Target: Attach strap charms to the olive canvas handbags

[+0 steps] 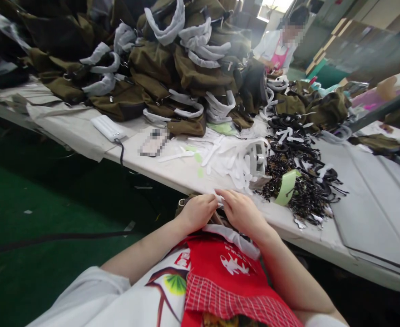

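An olive-brown handbag [181, 205] rests against my lap at the table's front edge, mostly hidden by my hands. One of its handles, wrapped in white [233, 238], lies across my red apron [220, 259]. My left hand [200, 211] is closed above the bag, fingertips pinched together. My right hand [242, 211] meets it from the other side, its fingers bent inward. A small bit of a white strip [219, 200] shows between the fingertips of both hands. Just beyond them, loose white strips [227, 159] lie on the table beside a white plastic holder [258, 156].
Olive handbags with white-wrapped handles [186, 68] are piled along the back. A phone [155, 141] and a white power bank with a cable [107, 128] lie at left. Black cords [302, 195] heap at right. A co-worker in a pink apron [279, 56] stands beyond.
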{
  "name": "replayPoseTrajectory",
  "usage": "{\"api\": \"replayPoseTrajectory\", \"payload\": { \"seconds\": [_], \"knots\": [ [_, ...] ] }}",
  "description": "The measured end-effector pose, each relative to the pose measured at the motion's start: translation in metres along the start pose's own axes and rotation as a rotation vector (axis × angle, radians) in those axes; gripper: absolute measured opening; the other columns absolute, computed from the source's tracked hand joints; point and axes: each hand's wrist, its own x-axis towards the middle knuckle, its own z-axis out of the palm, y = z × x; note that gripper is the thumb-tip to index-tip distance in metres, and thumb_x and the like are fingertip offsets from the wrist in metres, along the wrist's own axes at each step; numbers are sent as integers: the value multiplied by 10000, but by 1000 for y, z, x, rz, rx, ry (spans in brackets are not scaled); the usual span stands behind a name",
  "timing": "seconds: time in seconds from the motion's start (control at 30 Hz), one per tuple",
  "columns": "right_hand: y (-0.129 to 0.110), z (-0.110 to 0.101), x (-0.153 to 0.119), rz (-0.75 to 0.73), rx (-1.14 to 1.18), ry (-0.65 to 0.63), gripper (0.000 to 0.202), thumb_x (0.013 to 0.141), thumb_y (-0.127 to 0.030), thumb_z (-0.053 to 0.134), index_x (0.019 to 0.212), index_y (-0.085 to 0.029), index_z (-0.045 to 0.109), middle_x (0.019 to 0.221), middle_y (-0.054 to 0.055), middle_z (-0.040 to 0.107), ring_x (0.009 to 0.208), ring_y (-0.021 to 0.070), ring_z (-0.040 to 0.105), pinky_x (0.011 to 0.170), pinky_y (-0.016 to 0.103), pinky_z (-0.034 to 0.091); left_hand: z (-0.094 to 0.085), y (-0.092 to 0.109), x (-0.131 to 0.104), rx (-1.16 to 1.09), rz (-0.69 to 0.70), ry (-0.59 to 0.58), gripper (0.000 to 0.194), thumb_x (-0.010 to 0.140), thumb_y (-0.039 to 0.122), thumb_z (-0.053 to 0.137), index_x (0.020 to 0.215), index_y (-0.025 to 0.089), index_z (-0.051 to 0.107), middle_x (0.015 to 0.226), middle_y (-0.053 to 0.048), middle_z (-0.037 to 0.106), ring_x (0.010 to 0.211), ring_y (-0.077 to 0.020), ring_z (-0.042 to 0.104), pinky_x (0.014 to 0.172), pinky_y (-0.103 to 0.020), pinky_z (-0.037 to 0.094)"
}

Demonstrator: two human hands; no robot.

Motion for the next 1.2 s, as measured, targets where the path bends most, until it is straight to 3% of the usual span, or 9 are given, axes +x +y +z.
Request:
{"api": "replayPoseTrajectory", "payload": {
  "seconds": [0.07, 0.13, 0.23, 0.33, 0.5, 0.63, 0.8, 0.93, 1.2],
  "knots": [
    [-3, 13, 11, 70, -47, -140, 282, 930, -108, 456, 1089, -155, 684, 1027, 127, 730, 945, 240, 663, 844, 330, 462, 0, -1, -4, -19, 18, 23, 217, 986, 202, 412, 977, 166, 626, 935, -79, 659, 885, -202, 621, 788, -327, 511],
    [0, 23, 16, 126, -51, -179, 237, 951, -164, 478, 959, -162, 715, 929, 118, 737, 884, 236, 662, 799, 317, 448, -1, -3, -11, -29, 1, 91, 230, 986, 222, 423, 967, 171, 646, 1023, -86, 665, 954, -200, 612, 844, -328, 506],
    [2, 28, 13, 148, 15, -125, 228, 962, -238, 514, 896, -187, 726, 884, 82, 723, 845, 204, 644, 758, 288, 427, -1, -7, -23, 4, -101, 291, 247, 967, 292, 479, 917, 177, 692, 1134, -112, 639, 1034, -231, 580, 906, -378, 477],
    [-1, 26, 4, 152, 91, -40, 212, 956, -236, 527, 909, -200, 731, 844, 53, 701, 784, 175, 624, 720, 270, 413, -2, -12, -28, -35, -218, 401, 259, 944, 330, 527, 870, 190, 732, 959, -90, 656, 913, -219, 578, 857, -389, 455],
    [-10, 25, -6, 180, 94, 141, 195, 918, -242, 552, 832, -196, 721, 753, 41, 681, 717, 167, 601, 667, 268, 386, -1, -28, -23, -465, -360, 319, 316, 951, 339, 516, 829, 212, 778, 792, -37, 634, 796, -162, 593, 783, -317, 449],
    [-14, 32, -8, 198, 203, 152, 187, 873, -253, 576, 766, -195, 718, 660, 18, 671, 587, 136, 560, 579, 250, 363, 0, -39, -20, -750, -403, 220, 328, 937, 343, 520, 819, 202, 792, 800, -36, 616, 788, -153, 606, 742, -278, 467],
    [-13, 36, -7, 266, 294, 236, 194, 837, -249, 582, 698, -175, 695, 577, -1, 622, 517, 115, 512, 540, 240, 354, -3, -41, -21, -803, -382, 181, 360, 945, 354, 495, 816, 197, 793, 809, -36, 615, 770, -148, 601, 748, -276, 469],
    [-9, 32, -7, 334, 318, 349, 237, 836, -275, 591, 653, -160, 688, 483, -32, 498, 470, 99, 431, 512, 239, 325, -3, -42, -21, -736, -340, 171, 365, 952, 365, 487, 829, 208, 793, 802, -31, 622, 783, -149, 598, 775, -279, 458],
    [-11, 39, -8, 324, 378, 128, 229, 837, -312, 610, 727, -177, 759, 468, -37, 492, 454, 87, 391, 468, 224, 267, 0, -44, -17, -758, -399, 160, 360, 942, 352, 495, 801, 210, 794, 814, -30, 632, 789, -150, 604, 764, -269, 464]
  ]
}}
